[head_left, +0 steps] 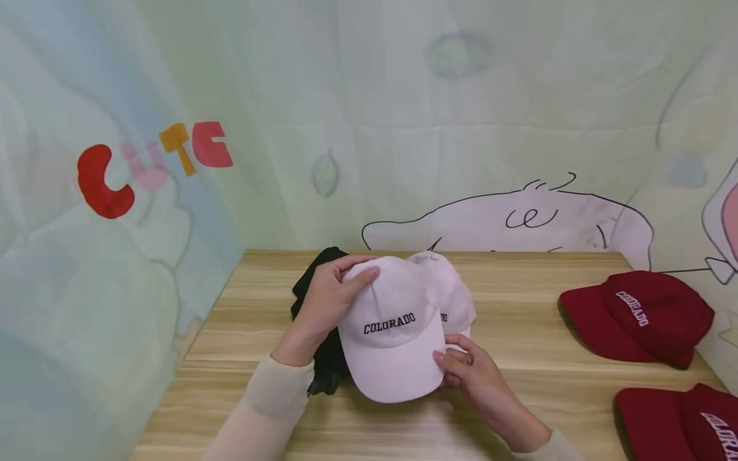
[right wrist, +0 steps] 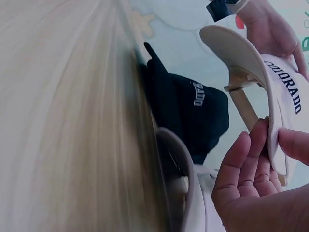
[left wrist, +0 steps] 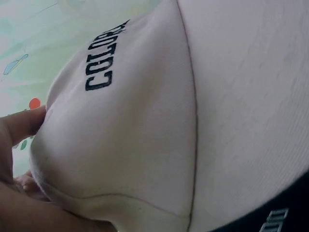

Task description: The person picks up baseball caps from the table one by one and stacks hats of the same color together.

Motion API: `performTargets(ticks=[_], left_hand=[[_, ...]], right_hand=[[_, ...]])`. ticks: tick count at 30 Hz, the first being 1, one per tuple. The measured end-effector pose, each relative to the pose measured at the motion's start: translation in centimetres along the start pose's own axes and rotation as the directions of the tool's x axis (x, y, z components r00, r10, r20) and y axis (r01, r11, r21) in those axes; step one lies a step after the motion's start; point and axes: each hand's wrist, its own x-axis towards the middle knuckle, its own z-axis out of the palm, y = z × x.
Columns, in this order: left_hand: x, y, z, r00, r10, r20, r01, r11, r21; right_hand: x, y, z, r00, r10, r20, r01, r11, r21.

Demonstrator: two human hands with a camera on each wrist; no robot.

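Both hands hold a white baseball cap [head_left: 392, 301] with dark COLORADO lettering, raised above the table. My left hand [head_left: 325, 304] grips its crown, thumb on the front panel. At the brim's right edge my right hand [head_left: 475, 378] pinches, thumb on top and fingers beneath; the right wrist view shows this brim [right wrist: 236, 50] lifted off the wood. A second white cap [head_left: 452, 291] sits behind, partly hidden by the held one. Black cap [right wrist: 200, 111] with white lettering lies to the left, mostly covered in the head view by the left hand and held cap.
Two dark red COLORADO caps lie at the table's right side: one farther back [head_left: 646, 317], one nearer [head_left: 686, 422] and cut off by the frame. The wooden table [head_left: 519, 282] ends against a printed cloth backdrop [head_left: 346, 96] behind and at both sides.
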Motion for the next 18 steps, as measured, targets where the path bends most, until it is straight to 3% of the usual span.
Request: performTargets(ticks=[11, 18], left_hand=[[2.6, -1.6, 4.2, 0.994, -0.004, 0.111, 0.001, 1.0, 0.03], [4.1, -2.8, 6.5, 0.989, -0.025, 0.145, 0.003, 0.989, 0.147]], right_hand=[[-2.0, 0.2, -2.5, 0.988, 0.039, -0.152, -0.068, 0.979, -0.192], [-2.5, 0.9, -3.2, 0.967, 0.009, -0.256, -0.089, 0.949, -0.302]])
